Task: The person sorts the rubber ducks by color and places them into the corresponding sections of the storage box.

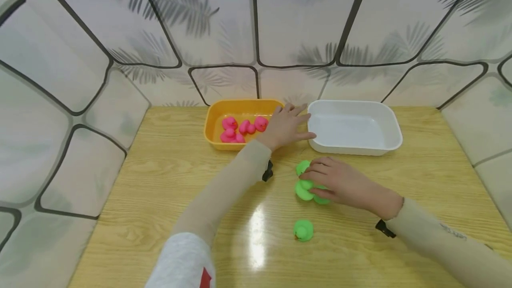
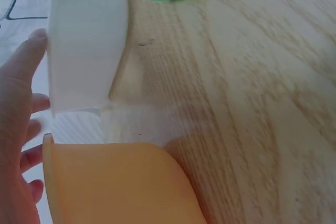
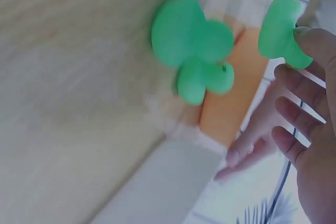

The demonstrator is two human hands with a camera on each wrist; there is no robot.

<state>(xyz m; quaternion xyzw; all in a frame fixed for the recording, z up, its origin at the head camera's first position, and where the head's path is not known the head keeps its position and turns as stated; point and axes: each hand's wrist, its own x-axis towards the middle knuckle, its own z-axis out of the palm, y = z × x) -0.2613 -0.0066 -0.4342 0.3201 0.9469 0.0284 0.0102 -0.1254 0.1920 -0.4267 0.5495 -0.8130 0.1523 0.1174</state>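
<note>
My right hand pinches a green rubber duck between thumb and index finger, the other fingers spread. Close by on the table sit two more green ducks, a larger-looking one and a smaller-looking one; the hand partly covers this group in the head view. Another green duck stands apart, nearer the front. My left hand, fingers spread, reaches across the gap between an orange tray and a white tray. Its thumb is at the white tray's rim, some fingers by the orange one's.
Several pink rubber ducks lie inside the orange tray. Both trays stand at the back of the wooden table, against a patterned curtain that also runs along the left and right sides.
</note>
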